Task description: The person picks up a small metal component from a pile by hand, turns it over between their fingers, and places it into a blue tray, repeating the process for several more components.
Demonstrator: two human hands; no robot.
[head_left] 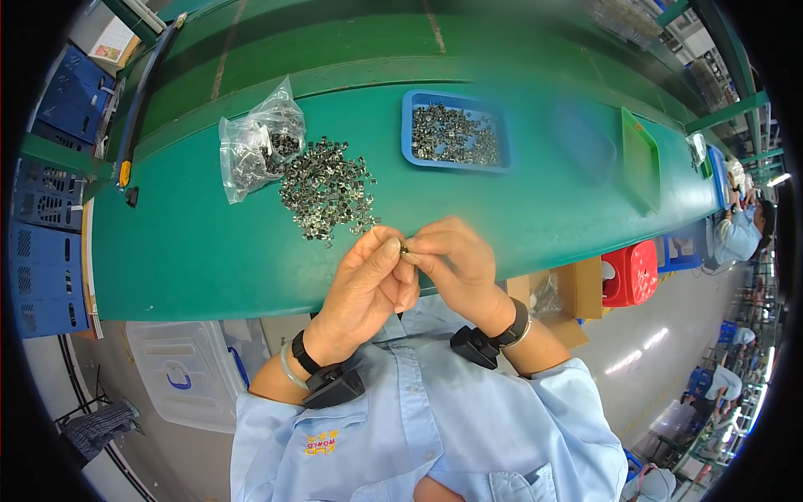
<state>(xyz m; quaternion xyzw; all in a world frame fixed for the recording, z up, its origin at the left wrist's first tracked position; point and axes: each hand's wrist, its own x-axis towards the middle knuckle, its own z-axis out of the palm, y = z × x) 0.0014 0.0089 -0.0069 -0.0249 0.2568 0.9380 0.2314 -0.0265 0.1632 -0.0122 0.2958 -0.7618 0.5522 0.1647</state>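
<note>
We note a torn clear bag (251, 142) and loose metal clips (326, 191) toward the green counter's (192, 251) left, bare surface before them. At its near edge, left hand (364, 289) and right hand (458, 266) meet fingertip to fingertip, pinching a small metal part (404, 248); its axis is indiscernible. A blue tray (410, 125) sits beyond.

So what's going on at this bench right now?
A person in a light blue shirt holds a small metal part pinched between the fingertips of the left hand and the right hand, just above the near edge of a green workbench. A loose pile of similar metal parts lies ahead beside an open clear plastic bag. Farther back, a blue tray holds more of them.
</note>
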